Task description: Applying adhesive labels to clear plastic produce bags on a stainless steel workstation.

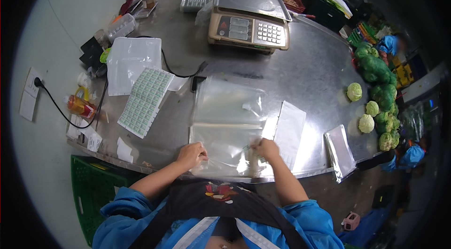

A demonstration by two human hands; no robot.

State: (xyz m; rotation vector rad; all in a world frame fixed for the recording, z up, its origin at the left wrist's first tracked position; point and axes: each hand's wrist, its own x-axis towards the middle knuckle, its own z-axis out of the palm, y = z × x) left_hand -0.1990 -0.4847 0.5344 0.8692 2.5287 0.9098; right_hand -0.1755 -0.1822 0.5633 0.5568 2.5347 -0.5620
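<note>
Stacked clear plastic bags (227, 108) lie flat on the steel table in front of me. My left hand (192, 155) is at the near left edge of the stack, its fingers curled on the plastic. At the right side of the near bags, my right hand (266, 148) has its fingertips together by a small green sticker (246, 148); the fingers are blurred, so what they hold cannot be told. To the left lies a sheet of green printed stickers (146, 102), partly over a white plastic-covered sheet (134, 62). A white sheet (290, 129) lies right of my right hand.
A digital scale (249, 30) stands at the back of the steel table (317, 58). Cabbages (354, 92) and green net bags of vegetables (375, 67) line the right edge. A packet of clear bags (340, 152) overhangs the front edge. A green crate (95, 185) stands below left.
</note>
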